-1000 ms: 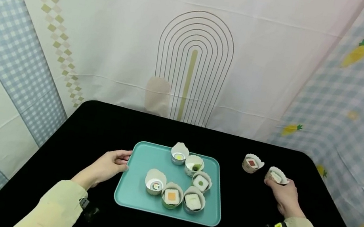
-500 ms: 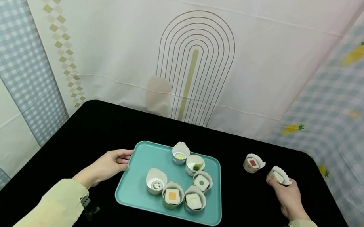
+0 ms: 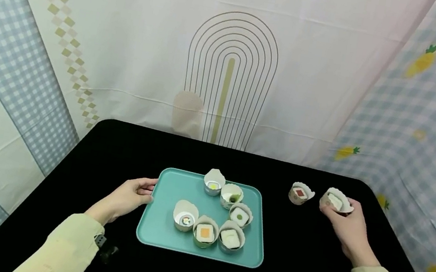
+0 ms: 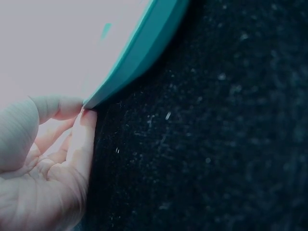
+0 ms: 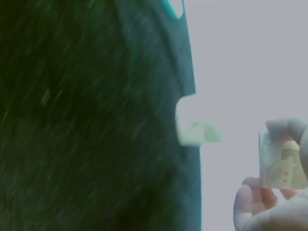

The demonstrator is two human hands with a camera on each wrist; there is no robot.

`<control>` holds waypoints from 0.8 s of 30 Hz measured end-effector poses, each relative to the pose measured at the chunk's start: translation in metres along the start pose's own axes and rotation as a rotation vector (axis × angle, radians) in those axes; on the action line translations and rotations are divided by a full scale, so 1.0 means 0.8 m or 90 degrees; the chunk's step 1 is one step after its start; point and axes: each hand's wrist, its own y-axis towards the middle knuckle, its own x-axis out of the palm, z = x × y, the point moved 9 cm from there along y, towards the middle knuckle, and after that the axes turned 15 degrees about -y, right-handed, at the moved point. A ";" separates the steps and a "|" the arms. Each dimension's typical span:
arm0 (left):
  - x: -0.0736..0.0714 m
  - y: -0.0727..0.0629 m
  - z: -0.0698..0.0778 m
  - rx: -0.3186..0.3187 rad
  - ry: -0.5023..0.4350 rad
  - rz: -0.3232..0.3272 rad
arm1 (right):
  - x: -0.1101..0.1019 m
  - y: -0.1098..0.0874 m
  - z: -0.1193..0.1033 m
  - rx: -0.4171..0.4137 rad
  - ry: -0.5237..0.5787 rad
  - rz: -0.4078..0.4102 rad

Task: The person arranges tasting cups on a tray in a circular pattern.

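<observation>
On the left, my left hand [image 3: 124, 197] pinches the left rim of a teal tray [image 3: 166, 195] between thumb and fingers. The left wrist view shows the thumb on top of the rim [image 4: 122, 65] and a finger beneath. My right hand [image 3: 353, 231], at the table's right, holds a paper baking cup [image 3: 324, 203] with a white square pastry [image 3: 335, 202] inside. Thumb and fingers grip the cup's sides; its printed wall [image 5: 279, 168] shows in the right wrist view. Just left of it stands another paper cup [image 3: 295, 199] with a red-topped white pastry [image 3: 300, 192].
Several paper cups with small treats sit on the tray, among them an orange-topped pastry [image 3: 205, 233], a green-dotted one [image 3: 239, 216] and a cup with a yellow-centred piece [image 3: 213, 186]. The black table [image 3: 129, 150] ends at a patterned cloth backdrop [image 3: 146, 47].
My right hand has raised the held paper cup slightly, up from beside the red-topped one. The left hand stays on the tray rim, and the tray stays where it was.
</observation>
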 end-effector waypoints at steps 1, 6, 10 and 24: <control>0.000 0.000 -0.001 -0.003 0.000 0.001 | 0.000 -0.002 -0.009 -0.011 0.006 0.000; 0.000 -0.001 -0.003 -0.005 0.001 -0.002 | 0.012 -0.008 -0.057 -0.064 0.069 -0.033; -0.002 0.000 -0.002 0.001 0.008 -0.003 | 0.025 -0.012 -0.092 -0.092 0.060 -0.030; -0.001 -0.002 0.000 0.005 0.012 0.005 | 0.090 -0.029 -0.172 -0.157 -0.004 -0.061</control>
